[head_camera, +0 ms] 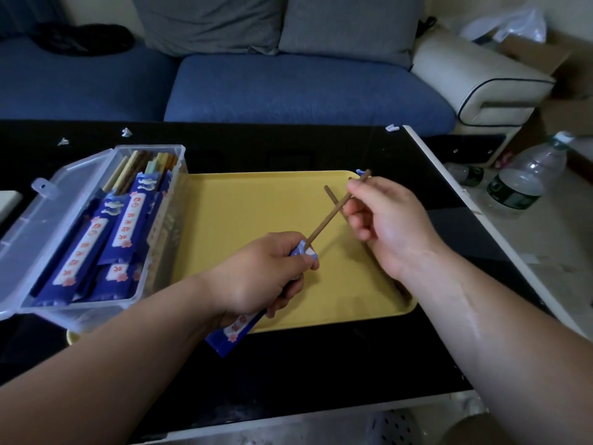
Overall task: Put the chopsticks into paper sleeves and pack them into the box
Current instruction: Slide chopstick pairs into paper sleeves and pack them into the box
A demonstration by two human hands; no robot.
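My left hand (pixel 266 271) grips the sleeve (pixel 236 329), right hand (pixel 385 220) pinches the chopstick (pixel 333 213) at its mouth — above mid-tray (pixel 240 203), box (pixel 150 148) along its left rim.

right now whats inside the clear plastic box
The clear box holds blue paper sleeves piled up, with bare chopstick ends showing at the far end. The sleeves cover the bottom, so what lies beneath them can't be seen.
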